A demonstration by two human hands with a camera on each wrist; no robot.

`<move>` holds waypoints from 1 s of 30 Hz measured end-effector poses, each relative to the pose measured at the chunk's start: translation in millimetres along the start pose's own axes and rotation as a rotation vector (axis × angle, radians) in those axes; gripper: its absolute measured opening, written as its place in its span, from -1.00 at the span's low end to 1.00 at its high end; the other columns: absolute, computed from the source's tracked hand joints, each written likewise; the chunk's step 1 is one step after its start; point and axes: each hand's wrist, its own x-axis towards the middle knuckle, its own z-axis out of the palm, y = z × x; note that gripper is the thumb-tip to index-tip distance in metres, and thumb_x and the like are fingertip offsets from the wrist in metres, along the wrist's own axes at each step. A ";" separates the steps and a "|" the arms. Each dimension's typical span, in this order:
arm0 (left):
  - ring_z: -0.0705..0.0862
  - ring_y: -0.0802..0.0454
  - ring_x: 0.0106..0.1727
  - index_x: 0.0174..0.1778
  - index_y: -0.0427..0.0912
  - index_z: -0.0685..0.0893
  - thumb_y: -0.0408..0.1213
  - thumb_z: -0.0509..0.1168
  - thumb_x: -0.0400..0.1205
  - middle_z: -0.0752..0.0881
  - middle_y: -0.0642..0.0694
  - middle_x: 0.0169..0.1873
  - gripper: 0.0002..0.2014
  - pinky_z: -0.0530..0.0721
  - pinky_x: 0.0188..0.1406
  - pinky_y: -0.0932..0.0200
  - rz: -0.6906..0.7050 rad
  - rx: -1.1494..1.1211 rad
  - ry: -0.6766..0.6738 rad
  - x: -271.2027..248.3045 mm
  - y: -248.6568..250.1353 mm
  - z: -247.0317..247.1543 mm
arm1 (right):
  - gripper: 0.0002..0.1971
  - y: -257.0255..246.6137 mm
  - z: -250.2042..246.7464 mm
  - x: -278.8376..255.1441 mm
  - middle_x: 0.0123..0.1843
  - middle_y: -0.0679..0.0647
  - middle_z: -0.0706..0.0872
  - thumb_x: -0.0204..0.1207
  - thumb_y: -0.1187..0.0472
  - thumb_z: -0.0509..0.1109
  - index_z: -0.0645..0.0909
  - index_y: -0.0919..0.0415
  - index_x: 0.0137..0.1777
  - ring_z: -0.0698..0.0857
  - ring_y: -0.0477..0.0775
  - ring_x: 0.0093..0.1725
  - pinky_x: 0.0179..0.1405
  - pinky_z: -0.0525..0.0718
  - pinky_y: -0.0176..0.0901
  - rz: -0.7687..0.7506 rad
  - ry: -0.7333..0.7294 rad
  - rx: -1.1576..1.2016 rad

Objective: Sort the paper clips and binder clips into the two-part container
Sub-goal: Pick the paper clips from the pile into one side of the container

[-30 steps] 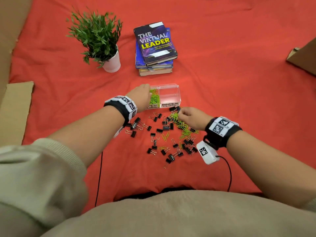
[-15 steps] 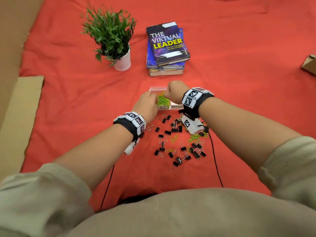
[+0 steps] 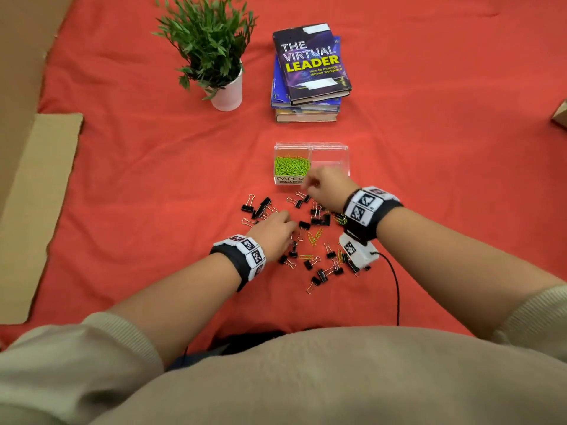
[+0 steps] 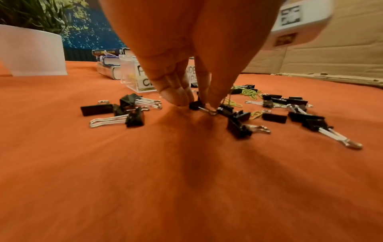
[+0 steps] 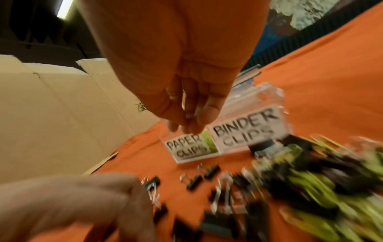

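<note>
On the red cloth (image 3: 153, 185), near side of the clear container (image 3: 343, 148), my left hand (image 3: 274, 230) is down in the scattered pile, fingers (image 4: 176, 96) pinched together on one black binder clip (image 4: 196, 104). My right hand (image 3: 328, 187) hovers at the box's front edge, fingers hanging loose and straight, gripping nothing. Green paper clips (image 3: 291, 167) fill the left compartment; the right one looks bare. Loose binder clips (image 3: 320, 276) lie all around.
</note>
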 end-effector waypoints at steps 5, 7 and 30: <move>0.52 -0.18 0.20 0.18 -0.22 0.58 -0.18 0.22 0.62 0.49 -0.17 0.11 -0.73 0.61 0.14 -0.13 -0.095 0.055 0.020 -2.5 -9.6 -6.4 | -0.77 30.2 30.8 -46.9 0.06 0.02 0.74 0.52 0.35 0.28 0.74 0.16 0.03 0.68 -0.06 -0.06 0.02 0.67 -0.23 0.016 -0.203 -0.054; 0.52 -0.14 0.17 0.13 -0.19 0.58 -0.13 0.25 0.61 0.50 -0.14 0.07 -0.74 0.61 0.13 -0.10 -0.055 0.047 0.044 -3.9 -1.9 -8.1 | -0.73 39.6 42.1 -53.0 0.11 0.04 0.65 0.50 0.36 0.28 0.72 0.16 0.11 0.66 0.01 0.00 0.10 0.66 -0.12 -0.021 -0.200 -0.116; 0.49 -0.13 0.24 0.15 -0.20 0.58 -0.16 0.28 0.64 0.54 -0.15 0.16 -0.76 0.50 0.15 0.01 0.029 0.164 -0.069 -0.8 47.2 12.8 | -0.79 54.7 73.2 -62.3 0.15 0.24 0.51 0.63 0.26 0.20 0.51 0.38 0.15 0.54 0.22 0.13 0.16 0.56 0.08 -0.119 -0.174 -0.275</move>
